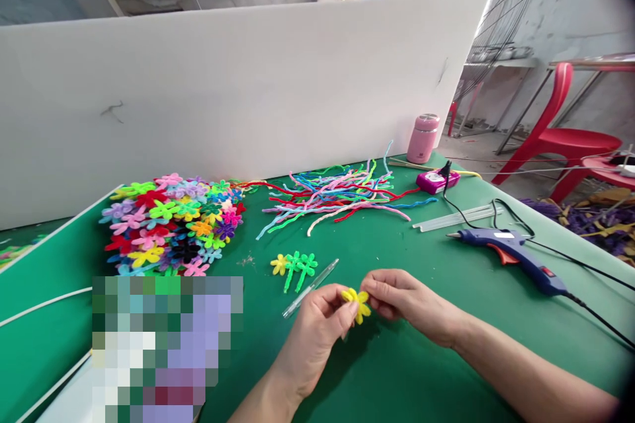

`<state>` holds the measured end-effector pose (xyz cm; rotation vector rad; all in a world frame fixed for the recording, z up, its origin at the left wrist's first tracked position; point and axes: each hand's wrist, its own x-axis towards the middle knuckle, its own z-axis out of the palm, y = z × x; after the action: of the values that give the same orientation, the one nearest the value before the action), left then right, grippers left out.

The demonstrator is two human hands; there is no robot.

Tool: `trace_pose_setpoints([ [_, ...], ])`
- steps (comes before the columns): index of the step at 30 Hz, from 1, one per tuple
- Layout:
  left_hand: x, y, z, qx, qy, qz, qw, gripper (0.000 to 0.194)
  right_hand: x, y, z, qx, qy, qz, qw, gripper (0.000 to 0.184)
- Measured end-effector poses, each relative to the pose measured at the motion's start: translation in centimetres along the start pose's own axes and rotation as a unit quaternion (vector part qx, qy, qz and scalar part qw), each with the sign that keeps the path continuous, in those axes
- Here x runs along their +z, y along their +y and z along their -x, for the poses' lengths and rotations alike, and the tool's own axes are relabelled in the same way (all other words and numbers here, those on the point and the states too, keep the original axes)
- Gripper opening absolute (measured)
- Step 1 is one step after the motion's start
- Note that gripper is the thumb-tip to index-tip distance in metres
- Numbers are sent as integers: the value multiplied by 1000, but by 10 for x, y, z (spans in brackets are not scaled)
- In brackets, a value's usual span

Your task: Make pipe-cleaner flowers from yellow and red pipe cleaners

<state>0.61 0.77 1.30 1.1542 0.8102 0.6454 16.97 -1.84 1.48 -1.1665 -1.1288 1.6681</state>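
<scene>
A yellow pipe-cleaner flower (361,312) is pinched between the thumb and fingers of my left hand (322,320), above the green tabletop. My right hand (404,297) is closed too, its thumb and forefinger at the flower's upper right petal. Just beyond my left hand, a clear pen-like tube (311,288) lies slantwise on the table. Behind it rest two green pipe-cleaner flowers with short stems (300,266) and another yellow flower (279,265).
A heap of colourful finished flowers (171,225) lies left. Loose pipe cleaners (332,195) spread behind. At right are a blue glue gun (510,251) with a cord, clear glue sticks (459,217), a magenta box (437,181) and a pink flask (423,139). A white panel (223,92) stands behind.
</scene>
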Motion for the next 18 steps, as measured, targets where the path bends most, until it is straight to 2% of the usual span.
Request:
trace_pose_setpoints([
  [3, -1, -3, -1, -18, 11, 60, 998, 16, -2, 0, 0, -20, 27, 1, 999, 38],
  [8, 0, -4, 0, -25, 6, 90, 996, 16, 0, 3, 0, -81, 14, 40, 996, 33],
  [14, -1, -5, -1, -50, -29, 114, 992, 15, 4, 10, -3, -30, 1, -13, 999, 26],
  [16, -1, -6, -1, -50, -27, 133, 990, 14, 4, 11, -4, -38, 14, -6, 999, 27],
  [18, -1, -6, -1, -37, -20, 149, 988, 12, 4, 12, -4, -76, 37, 18, 996, 30],
])
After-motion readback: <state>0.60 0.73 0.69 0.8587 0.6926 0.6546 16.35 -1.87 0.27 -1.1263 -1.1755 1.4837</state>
